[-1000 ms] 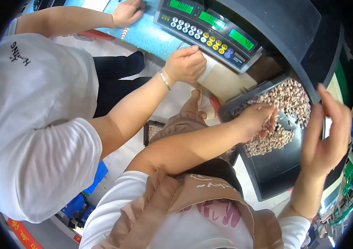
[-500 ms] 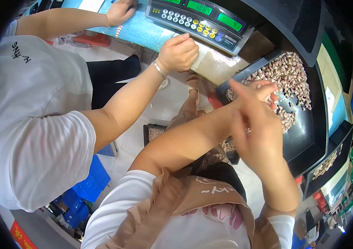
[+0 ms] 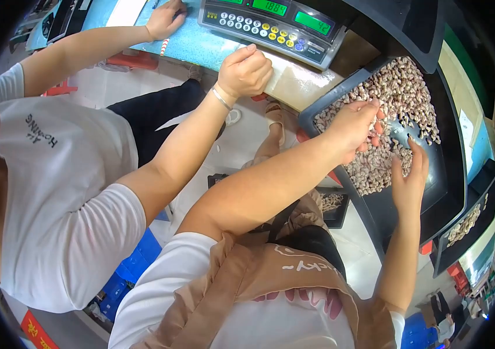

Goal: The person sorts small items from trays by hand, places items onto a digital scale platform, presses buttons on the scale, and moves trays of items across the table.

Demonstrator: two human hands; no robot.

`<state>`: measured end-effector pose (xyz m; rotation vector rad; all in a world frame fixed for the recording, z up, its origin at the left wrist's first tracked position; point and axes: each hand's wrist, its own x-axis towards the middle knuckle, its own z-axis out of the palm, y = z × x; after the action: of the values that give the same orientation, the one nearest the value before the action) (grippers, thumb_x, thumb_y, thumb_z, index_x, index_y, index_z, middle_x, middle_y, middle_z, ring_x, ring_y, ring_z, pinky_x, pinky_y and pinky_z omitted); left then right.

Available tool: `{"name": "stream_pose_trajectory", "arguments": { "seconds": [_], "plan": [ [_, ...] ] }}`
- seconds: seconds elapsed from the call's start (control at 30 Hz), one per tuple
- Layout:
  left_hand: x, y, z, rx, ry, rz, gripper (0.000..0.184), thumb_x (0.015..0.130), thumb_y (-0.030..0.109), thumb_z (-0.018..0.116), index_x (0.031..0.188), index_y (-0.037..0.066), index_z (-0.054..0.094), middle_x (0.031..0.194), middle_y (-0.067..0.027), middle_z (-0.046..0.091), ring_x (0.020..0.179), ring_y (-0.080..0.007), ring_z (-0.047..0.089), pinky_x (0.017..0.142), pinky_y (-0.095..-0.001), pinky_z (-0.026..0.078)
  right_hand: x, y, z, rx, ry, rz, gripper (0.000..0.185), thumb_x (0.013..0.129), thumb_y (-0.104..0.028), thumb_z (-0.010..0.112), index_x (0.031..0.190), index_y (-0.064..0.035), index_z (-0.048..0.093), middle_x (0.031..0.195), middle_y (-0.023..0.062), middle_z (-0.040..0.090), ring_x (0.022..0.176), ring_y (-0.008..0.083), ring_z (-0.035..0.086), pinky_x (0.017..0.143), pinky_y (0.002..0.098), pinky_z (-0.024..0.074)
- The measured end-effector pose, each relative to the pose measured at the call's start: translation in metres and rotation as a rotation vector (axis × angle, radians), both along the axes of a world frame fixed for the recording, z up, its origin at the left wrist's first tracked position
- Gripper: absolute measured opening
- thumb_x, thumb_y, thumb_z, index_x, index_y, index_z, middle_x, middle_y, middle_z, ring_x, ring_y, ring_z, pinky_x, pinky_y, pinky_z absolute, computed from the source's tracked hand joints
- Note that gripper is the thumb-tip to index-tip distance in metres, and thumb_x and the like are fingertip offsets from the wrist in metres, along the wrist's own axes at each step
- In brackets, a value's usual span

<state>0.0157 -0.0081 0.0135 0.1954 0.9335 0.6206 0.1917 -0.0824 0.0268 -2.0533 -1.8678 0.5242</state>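
Note:
My left hand [image 3: 355, 127] is over the left side of a black tray [image 3: 446, 200], its fingers curled around some of the small pale, brown-speckled pieces. Heaps of these pieces [image 3: 401, 87] lie in the tray's upper part and beneath that hand. On the right, my right hand [image 3: 410, 174] reaches over the tray with thumb and fingers apart, beside the lower heap. Nothing shows between those fingers. A bare patch of tray bottom lies between the heaps.
A counting scale [image 3: 270, 29] with green displays stands on the blue table [image 3: 198, 52]. At the left a co-worker in a white shirt [image 3: 73, 203] rests one hand on the table; their closed hand [image 3: 246, 72] is near the scale. Another tray [image 3: 468, 227] is at the right.
My right hand has swung left across my left forearm, then back right and down to the tray. My left hand remains over the pieces. The scale's right display now reads 42.

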Motion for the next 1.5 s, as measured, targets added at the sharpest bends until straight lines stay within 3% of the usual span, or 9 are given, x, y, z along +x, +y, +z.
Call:
{"name": "stream_pose_trajectory", "arguments": {
  "seconds": [0.2, 0.27, 0.37, 0.43, 0.5, 0.67, 0.93, 1.3, 1.5],
  "plan": [
    [-0.001, 0.0, 0.001, -0.041, -0.015, -0.023, 0.033, 0.095, 0.04, 0.043, 0.083, 0.011, 0.05, 0.067, -0.0026, 0.051, 0.053, -0.0144, 0.049, 0.039, -0.0223, 0.028, 0.026, 0.073, -0.064, 0.294, -0.168, -0.035, 0.052, 0.084, -0.035, 0.061, 0.128, -0.009, 0.048, 0.127, 0.0206, 0.044, 0.118, 0.0353, 0.043, 0.1, 0.0432, 0.0329],
    [-0.002, 0.001, 0.002, -0.037, -0.04, -0.01, 0.033, 0.095, 0.041, 0.042, 0.082, 0.011, 0.05, 0.066, -0.0028, 0.051, 0.053, -0.0149, 0.05, 0.039, -0.0232, 0.029, 0.028, 0.098, -0.079, 0.315, -0.177, -0.188, 0.054, 0.084, -0.046, 0.057, 0.129, -0.0181, 0.049, 0.129, 0.0176, 0.044, 0.119, 0.0336, 0.042, 0.1, 0.0421, 0.0327],
    [-0.003, 0.0, -0.002, -0.033, -0.072, 0.038, 0.033, 0.095, 0.04, 0.041, 0.082, 0.011, 0.051, 0.066, -0.0035, 0.053, 0.055, -0.016, 0.052, 0.041, -0.0247, 0.032, 0.004, 0.108, -0.083, 0.361, -0.128, -0.218, 0.051, 0.083, -0.052, 0.056, 0.127, -0.0263, 0.051, 0.13, 0.0155, 0.045, 0.119, 0.0338, 0.041, 0.1, 0.0429, 0.0317],
    [-0.002, 0.0, -0.003, -0.03, -0.084, 0.071, 0.032, 0.094, 0.04, 0.041, 0.083, 0.011, 0.051, 0.066, -0.0039, 0.054, 0.056, -0.0166, 0.054, 0.042, -0.0254, 0.034, -0.013, 0.099, -0.075, 0.369, -0.156, -0.19, 0.048, 0.082, -0.051, 0.057, 0.124, -0.0292, 0.053, 0.129, 0.0158, 0.045, 0.12, 0.0352, 0.04, 0.1, 0.046, 0.0303],
    [0.0, 0.0, -0.004, -0.034, -0.048, 0.083, 0.028, 0.093, 0.035, 0.043, 0.086, 0.01, 0.053, 0.072, -0.0043, 0.059, 0.063, -0.017, 0.059, 0.048, -0.0261, 0.04, -0.025, 0.084, -0.068, 0.315, -0.193, -0.061, 0.049, 0.08, -0.049, 0.06, 0.122, -0.0227, 0.055, 0.128, 0.0154, 0.046, 0.118, 0.0366, 0.04, 0.099, 0.0471, 0.0298],
    [0.002, -0.001, -0.008, -0.002, -0.118, 0.108, 0.026, 0.092, 0.033, 0.044, 0.093, 0.01, 0.055, 0.081, -0.0051, 0.062, 0.072, -0.0178, 0.062, 0.059, -0.0313, 0.049, -0.024, 0.047, -0.06, 0.304, -0.19, 0.15, 0.046, 0.076, -0.02, 0.061, 0.121, -0.019, 0.052, 0.123, 0.0106, 0.047, 0.114, 0.0318, 0.044, 0.095, 0.0444, 0.0333],
    [-0.001, 0.001, -0.009, -0.082, -0.235, 0.17, 0.037, 0.092, 0.038, 0.039, 0.104, 0.007, 0.054, 0.095, -0.0131, 0.063, 0.086, -0.0276, 0.063, 0.079, -0.0442, 0.051, -0.019, 0.022, -0.046, 0.195, -0.174, 0.197, 0.042, 0.077, -0.019, 0.062, 0.118, -0.0141, 0.053, 0.122, 0.0111, 0.046, 0.11, 0.0317, 0.045, 0.092, 0.0441, 0.0348],
    [-0.003, 0.003, -0.013, -0.086, -0.257, 0.152, 0.041, 0.093, 0.041, 0.035, 0.107, 0.008, 0.055, 0.102, -0.0136, 0.063, 0.093, -0.0292, 0.061, 0.086, -0.0492, 0.047, -0.023, 0.008, -0.054, 0.234, -0.186, 0.198, 0.05, 0.08, -0.031, 0.062, 0.124, -0.0125, 0.048, 0.135, 0.0133, 0.038, 0.125, 0.0348, 0.034, 0.102, 0.0481, 0.026],
    [-0.003, 0.003, -0.011, -0.097, -0.249, 0.159, 0.041, 0.093, 0.039, 0.034, 0.108, 0.008, 0.056, 0.106, -0.0138, 0.062, 0.097, -0.0298, 0.061, 0.086, -0.0486, 0.047, -0.023, 0.008, -0.054, 0.234, -0.19, 0.171, 0.049, 0.078, -0.028, 0.064, 0.123, -0.0134, 0.051, 0.127, 0.0113, 0.044, 0.119, 0.0329, 0.039, 0.099, 0.0462, 0.0282]
  ]
}}
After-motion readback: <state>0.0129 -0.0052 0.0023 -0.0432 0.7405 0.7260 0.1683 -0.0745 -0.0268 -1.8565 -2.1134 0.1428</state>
